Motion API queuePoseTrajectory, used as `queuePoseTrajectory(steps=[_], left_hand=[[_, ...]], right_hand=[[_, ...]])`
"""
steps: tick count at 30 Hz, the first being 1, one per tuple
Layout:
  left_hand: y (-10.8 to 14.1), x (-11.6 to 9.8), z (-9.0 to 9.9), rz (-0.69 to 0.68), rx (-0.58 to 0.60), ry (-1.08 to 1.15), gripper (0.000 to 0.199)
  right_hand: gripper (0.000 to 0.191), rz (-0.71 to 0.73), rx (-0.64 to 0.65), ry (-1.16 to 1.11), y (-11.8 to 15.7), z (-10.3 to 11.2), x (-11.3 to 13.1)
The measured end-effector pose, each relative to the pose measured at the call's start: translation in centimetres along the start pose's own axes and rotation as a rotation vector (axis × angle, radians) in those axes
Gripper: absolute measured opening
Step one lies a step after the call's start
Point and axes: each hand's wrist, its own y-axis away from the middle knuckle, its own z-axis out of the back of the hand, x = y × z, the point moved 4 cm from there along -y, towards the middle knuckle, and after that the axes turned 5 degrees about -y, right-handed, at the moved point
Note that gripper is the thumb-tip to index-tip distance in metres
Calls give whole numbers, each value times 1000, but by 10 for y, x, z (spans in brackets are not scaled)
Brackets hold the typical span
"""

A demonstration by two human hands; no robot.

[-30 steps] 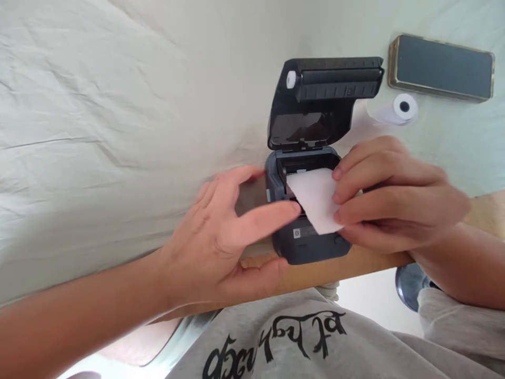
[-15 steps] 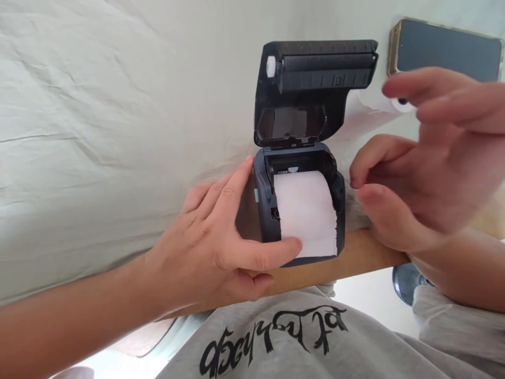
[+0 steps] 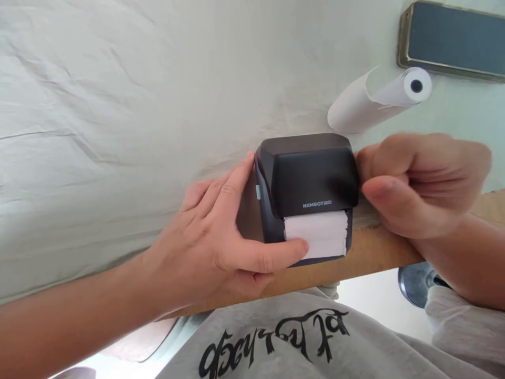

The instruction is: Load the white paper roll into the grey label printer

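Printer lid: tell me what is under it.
White paper sticks out past the front edge of the lid, with the left hand over part of it. The lid covers the rest, so whatever else lies under cannot be seen.

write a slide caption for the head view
Left hand touches the paper strip of a printer, lid down; right hand alongside, paper roll and phone beyond.

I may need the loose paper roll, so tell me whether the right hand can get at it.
Probably yes: the paper roll lies on the cloth just beyond the right hand, with nothing visible between them; the phone sits past it, out of the way.
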Motion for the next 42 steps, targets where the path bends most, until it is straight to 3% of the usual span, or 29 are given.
queuePoseTrajectory(steps=[2, 6, 14, 24, 31, 42], left_hand=[[0, 1, 1, -14, -1, -5, 71], [-2, 3, 3, -34, 10, -67, 95], [-9, -2, 6, -47, 11, -112, 90], [-12, 1, 5, -82, -41, -183, 66], [-8, 9, 3, -38, 6, -248, 100], [2, 13, 8, 66, 77, -123, 95]], right_hand=[[53, 34, 67, -75, -6, -2, 6], [58, 13, 103, -150, -12, -2, 9], [56, 101, 124, 100, -8, 2, 17], [50, 106, 78, 128, -11, 1, 9], [27, -22, 101, 139, -8, 1, 9], [22, 46, 147, 246, -7, -3, 4]])
